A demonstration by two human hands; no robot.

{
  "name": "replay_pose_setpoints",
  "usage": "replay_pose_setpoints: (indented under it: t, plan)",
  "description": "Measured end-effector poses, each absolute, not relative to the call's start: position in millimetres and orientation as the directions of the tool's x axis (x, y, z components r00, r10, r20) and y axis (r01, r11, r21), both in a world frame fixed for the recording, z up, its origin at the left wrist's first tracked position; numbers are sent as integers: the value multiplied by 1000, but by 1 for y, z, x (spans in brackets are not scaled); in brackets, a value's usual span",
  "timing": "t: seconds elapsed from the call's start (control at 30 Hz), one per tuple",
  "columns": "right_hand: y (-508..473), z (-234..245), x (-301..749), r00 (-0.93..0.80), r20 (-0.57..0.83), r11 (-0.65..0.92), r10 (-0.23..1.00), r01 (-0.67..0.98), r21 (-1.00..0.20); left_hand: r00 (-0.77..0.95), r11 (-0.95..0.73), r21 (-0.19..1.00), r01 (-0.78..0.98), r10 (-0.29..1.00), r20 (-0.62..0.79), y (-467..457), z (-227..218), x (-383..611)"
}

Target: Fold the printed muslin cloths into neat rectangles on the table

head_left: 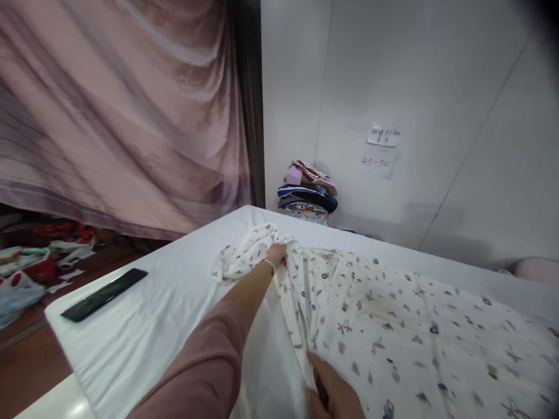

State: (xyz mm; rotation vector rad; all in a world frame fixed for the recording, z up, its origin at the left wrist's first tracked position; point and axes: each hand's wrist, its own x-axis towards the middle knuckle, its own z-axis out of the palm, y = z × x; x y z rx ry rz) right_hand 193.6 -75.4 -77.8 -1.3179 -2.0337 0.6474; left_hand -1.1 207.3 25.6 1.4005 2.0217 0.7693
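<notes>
A white patterned cloth (393,326) with small dark prints lies spread over a white-covered table (174,314). My left hand (276,254), arm stretched out in a pink sleeve, is closed on the cloth's bunched far corner. My right hand (334,390), at the bottom edge of the view, pinches the cloth's near left edge.
A long black flat object (103,294) lies on the table's left part. A stack of folded clothes (309,192) sits against the white wall beyond the table. A pink curtain (122,116) hangs at left, with clutter on the floor (35,262) beneath it.
</notes>
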Motion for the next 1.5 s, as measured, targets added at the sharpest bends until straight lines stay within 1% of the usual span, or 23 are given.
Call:
replay_pose_setpoints:
  t: [0.1,0.2,0.27,0.33,0.4,0.47,0.5,0.53,0.57,0.6,0.63,0.67,0.7,0.73,0.77,0.87,0.93,1.07,1.17,1.27,1.33,1.4,1.5]
  plan:
    - [-78,-78,190,-257,274,376,927,631,-679,-324,235,873,428,941,-95,190,43,-20]
    - [-81,-78,187,-238,288,373,927,638,-673,-398,148,950,274,917,-28,156,52,-58]
    - [-82,-77,186,-260,299,396,918,646,-653,-463,115,972,204,886,-7,122,47,-92]
    - [-83,-76,184,-278,318,421,906,669,-613,-531,126,979,162,847,-21,84,33,-126]
    - [-83,-76,183,-309,348,460,885,693,-555,-596,190,971,143,800,-69,50,16,-155]
    - [-84,-77,184,-359,389,520,849,700,-489,-621,248,958,145,776,-107,25,5,-173]
    - [-84,-77,185,-387,409,553,826,696,-458,-630,282,938,202,770,-96,17,2,-177]
    - [-84,-78,187,-419,424,586,803,687,-430,-635,312,899,307,771,-51,11,2,-177]
    - [-84,-78,189,-448,436,615,780,676,-405,-625,329,831,449,780,29,8,5,-175]
    - [-84,-78,191,-474,445,640,760,667,-383,-586,328,726,604,801,126,8,9,-170]
    - [-83,-78,193,-498,449,661,742,658,-362,-512,302,598,742,831,216,9,15,-163]
    - [-83,-77,195,-523,448,679,726,650,-342,-425,261,480,838,863,273,12,20,-155]
    - [-83,-76,196,-545,444,694,712,643,-323,-350,217,404,889,890,293,16,25,-147]
    - [-83,-75,197,-562,438,705,701,639,-308,-307,195,365,910,911,277,22,29,-139]
    - [-83,-73,197,-578,429,712,695,637,-295,-302,206,361,909,924,235,28,32,-133]
    - [-85,-68,195,-583,421,710,695,650,-270,-414,339,439,832,907,83,51,32,-119]
    - [-88,-66,192,-560,429,693,709,668,-272,-472,400,490,775,881,26,67,27,-115]
    - [-94,-61,190,-531,415,662,739,686,-303,-525,413,595,690,851,18,88,22,-117]
    - [-96,-56,191,-533,394,655,749,687,-315,-579,385,678,626,812,73,88,30,-135]
    - [-97,-52,191,-530,368,638,764,703,-314,-662,409,705,579,741,115,71,36,-168]
    - [-98,-49,190,-517,347,615,783,727,-304,-692,448,703,552,716,88,54,33,-188]
    - [-98,-46,189,-522,322,607,790,741,-286,-694,472,708,525,719,35,39,27,-199]
    - [-99,-42,188,-582,273,641,766,722,-260,-669,470,740,482,742,-36,23,17,-199]
